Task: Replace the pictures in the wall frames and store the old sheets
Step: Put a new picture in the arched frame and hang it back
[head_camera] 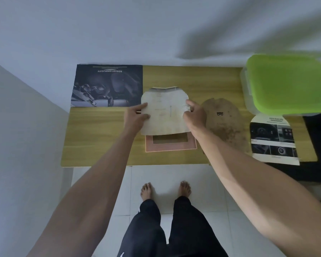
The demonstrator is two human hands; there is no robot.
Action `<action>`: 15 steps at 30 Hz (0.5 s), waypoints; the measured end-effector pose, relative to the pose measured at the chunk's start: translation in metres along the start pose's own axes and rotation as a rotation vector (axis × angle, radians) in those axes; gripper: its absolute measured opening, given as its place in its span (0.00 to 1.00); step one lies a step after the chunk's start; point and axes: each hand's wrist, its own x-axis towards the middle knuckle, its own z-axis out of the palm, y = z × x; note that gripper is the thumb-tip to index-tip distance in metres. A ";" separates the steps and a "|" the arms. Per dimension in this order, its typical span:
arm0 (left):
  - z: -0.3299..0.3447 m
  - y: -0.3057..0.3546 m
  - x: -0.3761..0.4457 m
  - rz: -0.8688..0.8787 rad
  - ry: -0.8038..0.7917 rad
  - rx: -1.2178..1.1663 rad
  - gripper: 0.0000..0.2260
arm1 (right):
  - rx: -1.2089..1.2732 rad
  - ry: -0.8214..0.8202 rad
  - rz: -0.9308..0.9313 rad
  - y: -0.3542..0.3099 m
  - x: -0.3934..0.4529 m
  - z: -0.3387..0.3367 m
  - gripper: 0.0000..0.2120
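Head view, looking down at a wooden table [100, 138] set against a white wall. Both hands hold a pale, worn sheet [164, 115] above a pink picture frame [170, 146] that lies flat on the table. The left hand [135, 117] pinches the sheet's left edge, thumb on top; the right hand [195, 115] grips its right edge with curled fingers. Just right of the frame lies a brown stained backing board [228, 127], then a printed car-interior sheet [273, 140]. A dark poster [107, 86] lies at the far left, and a green-lidded plastic box [287, 84] at the far right.
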 end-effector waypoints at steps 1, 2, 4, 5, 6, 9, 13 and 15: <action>0.004 -0.005 -0.005 -0.008 0.009 0.041 0.25 | -0.015 -0.007 0.012 0.008 -0.001 -0.002 0.34; 0.007 -0.009 -0.009 -0.014 0.017 0.090 0.25 | -0.034 -0.012 0.019 0.015 -0.002 -0.004 0.34; 0.012 -0.013 -0.018 -0.009 0.026 0.182 0.26 | -0.086 -0.013 0.026 0.026 -0.006 -0.006 0.34; 0.014 -0.015 -0.022 0.003 0.027 0.229 0.26 | -0.111 -0.012 0.027 0.029 -0.008 -0.007 0.33; 0.016 -0.015 -0.025 0.020 0.028 0.280 0.26 | -0.134 -0.009 0.030 0.031 -0.010 -0.007 0.33; 0.020 -0.017 -0.028 0.057 0.028 0.422 0.27 | -0.219 0.001 0.018 0.037 -0.014 -0.006 0.32; 0.028 -0.018 -0.027 0.053 0.041 0.503 0.29 | -0.369 -0.004 -0.010 0.043 -0.014 -0.003 0.31; 0.031 -0.017 -0.025 0.046 0.043 0.533 0.29 | -0.438 0.011 -0.024 0.043 -0.014 -0.003 0.30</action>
